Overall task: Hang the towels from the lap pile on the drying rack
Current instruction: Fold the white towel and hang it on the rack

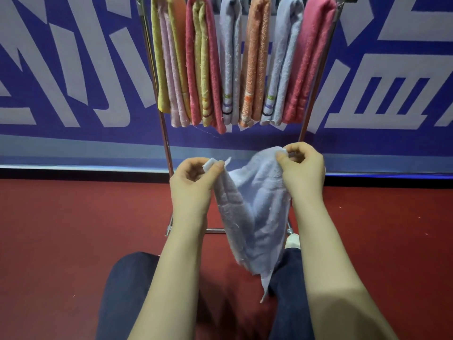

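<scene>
2 broad surfaces fill the background: a blue wall banner with pale grey block shapes [61, 69] and a dark red carpeted floor [73, 229]. Against the banner a chrome tube drying rack [164, 133] is stood, its upper part crowded with folded terry towels in yellow, pink, lilac and orange [201, 69], draped side by side and touching; a free gap cannot be made out. Below them a pale blue terry towel [257, 204] is held up in front of the rack, its lower end hanging by the right thigh of the dark trousers [127, 290]. No other towel is seen on the lap, so this is judged to be the last of the pile. Its 2 upper corners are pinched, 1 by the left hand [193, 177] and 1 by the right hand [304, 168], thumb against curled fingers. The hands are held apart, probably so that the cloth is spread and its top edge found before it is lifted to the rack.
</scene>
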`<control>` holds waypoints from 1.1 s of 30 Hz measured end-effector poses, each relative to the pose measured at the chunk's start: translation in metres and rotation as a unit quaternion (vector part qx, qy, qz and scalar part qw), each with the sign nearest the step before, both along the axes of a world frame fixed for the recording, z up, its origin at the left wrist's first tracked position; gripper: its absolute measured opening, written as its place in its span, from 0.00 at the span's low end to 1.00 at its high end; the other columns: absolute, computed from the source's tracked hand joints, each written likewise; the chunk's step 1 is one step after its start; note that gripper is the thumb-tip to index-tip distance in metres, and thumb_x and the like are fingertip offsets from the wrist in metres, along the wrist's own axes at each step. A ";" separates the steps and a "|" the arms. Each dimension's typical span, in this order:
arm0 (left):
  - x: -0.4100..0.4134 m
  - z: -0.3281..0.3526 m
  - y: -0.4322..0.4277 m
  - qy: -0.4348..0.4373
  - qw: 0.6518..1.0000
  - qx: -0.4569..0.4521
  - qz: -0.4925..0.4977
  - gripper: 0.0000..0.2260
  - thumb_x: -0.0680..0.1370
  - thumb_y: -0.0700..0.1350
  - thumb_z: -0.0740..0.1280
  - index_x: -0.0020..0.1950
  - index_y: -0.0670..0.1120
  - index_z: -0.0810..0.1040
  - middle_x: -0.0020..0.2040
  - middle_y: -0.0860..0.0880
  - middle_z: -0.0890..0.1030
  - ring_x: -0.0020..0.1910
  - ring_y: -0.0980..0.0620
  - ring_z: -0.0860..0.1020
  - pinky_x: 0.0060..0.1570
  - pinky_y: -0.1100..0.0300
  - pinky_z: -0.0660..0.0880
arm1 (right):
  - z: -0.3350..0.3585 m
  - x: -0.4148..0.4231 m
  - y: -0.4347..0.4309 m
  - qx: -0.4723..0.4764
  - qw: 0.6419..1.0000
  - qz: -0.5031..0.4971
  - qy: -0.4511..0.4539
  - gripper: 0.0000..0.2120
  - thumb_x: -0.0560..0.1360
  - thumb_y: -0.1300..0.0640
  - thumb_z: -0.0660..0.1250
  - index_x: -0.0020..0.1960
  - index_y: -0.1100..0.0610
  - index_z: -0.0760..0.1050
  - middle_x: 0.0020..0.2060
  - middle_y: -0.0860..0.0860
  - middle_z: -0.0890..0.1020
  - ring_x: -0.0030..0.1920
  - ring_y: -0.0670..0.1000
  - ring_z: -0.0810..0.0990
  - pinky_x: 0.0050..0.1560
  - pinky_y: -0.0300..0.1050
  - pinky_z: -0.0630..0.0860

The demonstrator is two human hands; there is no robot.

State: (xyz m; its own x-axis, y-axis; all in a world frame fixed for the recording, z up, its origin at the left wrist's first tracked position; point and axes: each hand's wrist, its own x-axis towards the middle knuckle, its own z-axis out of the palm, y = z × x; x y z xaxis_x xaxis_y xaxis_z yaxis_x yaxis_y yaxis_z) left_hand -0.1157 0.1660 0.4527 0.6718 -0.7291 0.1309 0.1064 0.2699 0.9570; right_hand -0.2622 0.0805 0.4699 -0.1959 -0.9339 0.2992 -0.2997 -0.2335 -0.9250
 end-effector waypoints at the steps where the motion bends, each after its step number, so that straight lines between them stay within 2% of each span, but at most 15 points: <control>1: -0.002 0.000 0.000 -0.006 1.000 0.005 0.008 0.05 0.71 0.41 0.75 0.43 0.45 0.81 0.36 0.49 0.77 0.37 0.52 0.74 0.40 0.59 0.72 | 0.001 0.001 0.000 -0.006 1.000 0.015 -0.011 0.06 0.72 0.58 0.71 0.39 0.51 0.76 0.33 0.45 0.78 0.39 0.48 0.78 0.44 0.43 0.74; 3: -0.007 -0.002 0.000 -0.013 1.000 0.021 0.010 0.04 0.72 0.41 0.75 0.43 0.44 0.82 0.35 0.49 0.80 0.36 0.54 0.76 0.40 0.60 0.74 | 0.001 0.006 0.000 0.016 0.997 0.056 -0.056 0.06 0.72 0.60 0.71 0.38 0.52 0.77 0.32 0.48 0.80 0.35 0.47 0.77 0.43 0.45 0.75; 6: -0.013 -0.005 0.002 -0.018 0.998 0.045 -0.031 0.03 0.75 0.43 0.72 0.45 0.44 0.84 0.39 0.48 0.85 0.39 0.56 0.80 0.44 0.60 0.78 | -0.002 0.019 0.005 0.061 0.988 0.109 -0.090 0.07 0.70 0.63 0.73 0.37 0.54 0.78 0.32 0.57 0.82 0.34 0.52 0.79 0.43 0.51 0.80; 8: -0.016 -0.007 0.002 -0.036 0.995 0.068 -0.059 0.04 0.76 0.44 0.71 0.46 0.46 0.85 0.40 0.48 0.85 0.39 0.56 0.80 0.45 0.59 0.77 | -0.005 0.025 0.011 0.090 0.982 0.130 -0.098 0.07 0.69 0.65 0.73 0.36 0.55 0.79 0.34 0.58 0.83 0.38 0.56 0.83 0.47 0.56 0.82; 11: -0.018 -0.009 0.002 -0.046 0.992 0.087 -0.077 0.06 0.77 0.41 0.68 0.46 0.48 0.85 0.38 0.48 0.85 0.37 0.57 0.79 0.43 0.60 0.77 | -0.009 0.030 0.015 0.127 0.973 0.161 -0.104 0.07 0.70 0.67 0.73 0.38 0.56 0.80 0.35 0.56 0.84 0.44 0.60 0.85 0.49 0.58 0.82; 13: -0.017 -0.009 0.002 -0.044 0.991 0.095 -0.087 0.07 0.79 0.42 0.67 0.50 0.47 0.85 0.40 0.48 0.84 0.38 0.56 0.78 0.46 0.59 0.77 | -0.010 0.032 0.018 0.148 0.961 0.200 -0.117 0.03 0.71 0.68 0.71 0.46 0.64 0.81 0.37 0.59 0.84 0.41 0.58 0.85 0.48 0.54 0.83; 15: -0.017 -0.009 0.003 -0.044 0.990 0.097 -0.087 0.07 0.79 0.42 0.66 0.50 0.47 0.84 0.37 0.47 0.82 0.37 0.56 0.76 0.45 0.59 0.75 | -0.010 0.034 0.022 0.166 0.950 0.232 -0.125 0.08 0.74 0.68 0.68 0.53 0.69 0.79 0.40 0.60 0.84 0.39 0.54 0.84 0.46 0.48 0.83; 19: -0.016 -0.009 0.004 -0.030 0.994 0.084 -0.060 0.06 0.79 0.42 0.67 0.47 0.46 0.84 0.38 0.45 0.84 0.38 0.52 0.80 0.49 0.57 0.78 | -0.009 0.035 0.028 0.147 0.945 0.272 -0.105 0.06 0.76 0.67 0.66 0.49 0.63 0.80 0.43 0.59 0.85 0.42 0.55 0.84 0.54 0.53 0.80; 21: -0.014 -0.010 0.004 -0.026 0.996 0.079 -0.045 0.05 0.78 0.41 0.69 0.46 0.43 0.84 0.39 0.44 0.85 0.43 0.47 0.84 0.54 0.50 0.79 | -0.010 0.035 0.029 0.134 0.947 0.280 -0.083 0.06 0.76 0.66 0.66 0.47 0.60 0.82 0.43 0.58 0.86 0.45 0.56 0.84 0.56 0.54 0.80; 23: -0.013 -0.011 0.003 -0.026 0.996 0.079 -0.034 0.05 0.77 0.41 0.70 0.46 0.41 0.84 0.39 0.43 0.85 0.44 0.45 0.85 0.55 0.45 0.79 | -0.011 0.034 0.030 0.125 0.948 0.282 -0.075 0.08 0.76 0.66 0.67 0.45 0.56 0.82 0.43 0.57 0.86 0.47 0.57 0.84 0.55 0.53 0.80; 28: -0.017 -0.009 0.005 -0.030 0.997 0.074 -0.023 0.05 0.75 0.40 0.71 0.45 0.38 0.83 0.39 0.42 0.85 0.42 0.45 0.85 0.53 0.46 0.80 | -0.011 0.034 0.032 0.100 0.949 0.294 -0.062 0.06 0.75 0.66 0.68 0.48 0.62 0.83 0.42 0.56 0.86 0.43 0.50 0.84 0.50 0.41 0.80; 33: -0.017 -0.006 0.009 -0.003 0.997 0.063 -0.037 0.04 0.75 0.39 0.72 0.44 0.39 0.84 0.41 0.42 0.85 0.46 0.45 0.84 0.55 0.49 0.79 | -0.011 0.031 0.034 0.082 0.944 0.316 -0.055 0.06 0.75 0.68 0.67 0.50 0.64 0.82 0.44 0.58 0.86 0.41 0.46 0.83 0.46 0.34 0.79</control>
